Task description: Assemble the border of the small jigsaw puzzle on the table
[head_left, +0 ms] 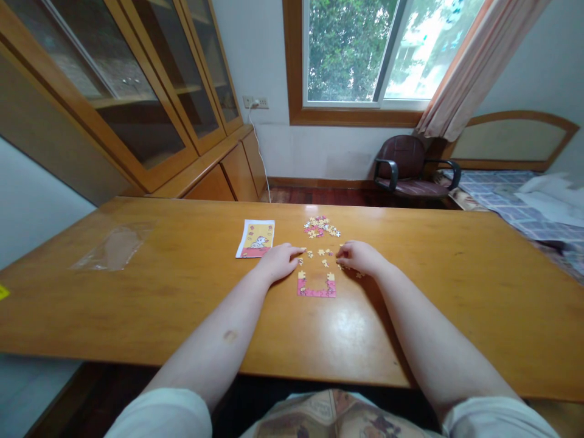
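Note:
On the table, a partly joined jigsaw puzzle (316, 293) forms a U shape, with a pink bottom row and yellow pieces atop both sides. My left hand (279, 261) rests left of it, index finger stretched out and thumb apart, beside a loose puzzle piece (300, 261). My right hand (360, 257) is at the right, its fingers bent and drawn together at a small puzzle piece by the fingertips, partly hidden. Several yellow pieces (322, 252) lie between the hands. Farther back is a heap of mixed pieces (319, 226). A picture card (256, 237) with a white animal lies beyond my left hand.
A clear plastic bag (112, 246) lies on the left of the wooden table (182, 322). A glass-door cabinet (150, 121) stands at the left. Past the table's far edge are an armchair (404, 164) and a bed (511, 188), with a window (351, 55) behind.

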`<state>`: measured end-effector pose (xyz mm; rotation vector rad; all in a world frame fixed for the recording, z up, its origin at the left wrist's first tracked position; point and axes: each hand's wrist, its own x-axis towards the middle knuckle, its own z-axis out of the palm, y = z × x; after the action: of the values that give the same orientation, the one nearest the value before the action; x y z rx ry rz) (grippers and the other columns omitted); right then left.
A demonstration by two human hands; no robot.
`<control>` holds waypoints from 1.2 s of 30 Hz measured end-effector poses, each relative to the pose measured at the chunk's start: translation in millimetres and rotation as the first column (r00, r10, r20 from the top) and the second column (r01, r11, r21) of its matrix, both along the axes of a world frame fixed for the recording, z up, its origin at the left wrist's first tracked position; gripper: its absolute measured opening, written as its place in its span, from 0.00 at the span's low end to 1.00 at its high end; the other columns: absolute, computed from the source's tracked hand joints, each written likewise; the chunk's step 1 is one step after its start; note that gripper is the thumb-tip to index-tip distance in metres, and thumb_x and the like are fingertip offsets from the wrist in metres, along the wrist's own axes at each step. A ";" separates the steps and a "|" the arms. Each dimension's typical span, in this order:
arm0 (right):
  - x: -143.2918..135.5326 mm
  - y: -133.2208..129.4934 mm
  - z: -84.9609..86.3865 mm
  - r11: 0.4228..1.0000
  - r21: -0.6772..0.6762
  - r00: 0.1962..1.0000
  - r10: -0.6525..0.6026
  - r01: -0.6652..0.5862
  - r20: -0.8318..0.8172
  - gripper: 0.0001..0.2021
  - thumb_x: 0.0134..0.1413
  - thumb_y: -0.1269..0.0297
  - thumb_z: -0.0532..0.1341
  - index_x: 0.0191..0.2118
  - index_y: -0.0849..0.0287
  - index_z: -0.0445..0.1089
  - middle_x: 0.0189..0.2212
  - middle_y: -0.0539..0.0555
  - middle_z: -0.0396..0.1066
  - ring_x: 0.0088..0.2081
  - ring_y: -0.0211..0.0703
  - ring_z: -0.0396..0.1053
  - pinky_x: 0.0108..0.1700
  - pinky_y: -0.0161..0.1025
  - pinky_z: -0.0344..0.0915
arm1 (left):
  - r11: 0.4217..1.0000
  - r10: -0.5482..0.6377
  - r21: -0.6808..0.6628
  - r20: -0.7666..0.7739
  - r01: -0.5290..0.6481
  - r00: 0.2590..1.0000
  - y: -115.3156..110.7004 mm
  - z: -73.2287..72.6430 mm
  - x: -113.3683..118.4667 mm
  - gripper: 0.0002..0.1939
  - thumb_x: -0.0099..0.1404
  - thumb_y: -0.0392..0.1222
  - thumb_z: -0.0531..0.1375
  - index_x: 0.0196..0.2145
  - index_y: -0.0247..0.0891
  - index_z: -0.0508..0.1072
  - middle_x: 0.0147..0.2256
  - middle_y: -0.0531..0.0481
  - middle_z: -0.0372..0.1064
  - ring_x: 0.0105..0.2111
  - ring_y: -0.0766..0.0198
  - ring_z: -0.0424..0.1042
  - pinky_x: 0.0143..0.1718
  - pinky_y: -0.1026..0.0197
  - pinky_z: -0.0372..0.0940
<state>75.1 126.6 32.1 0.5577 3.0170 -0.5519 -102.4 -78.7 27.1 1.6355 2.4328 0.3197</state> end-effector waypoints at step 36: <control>-13.1 -44.2 -15.8 0.950 0.268 0.971 0.199 -0.158 -0.133 0.26 0.57 0.44 0.53 0.56 0.51 0.68 0.60 0.58 0.59 0.63 0.61 0.46 0.63 0.58 0.40 | 0.999 0.042 0.029 -0.015 -0.042 0.999 -0.6 -0.2 -4.1 0.19 0.66 0.42 0.50 0.52 0.50 0.72 0.40 0.48 0.70 0.40 0.60 0.70 0.43 0.61 0.63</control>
<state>62.0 82.5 16.4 0.2505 3.2695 -0.2066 -106.5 -79.3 26.9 1.6061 2.4887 0.3511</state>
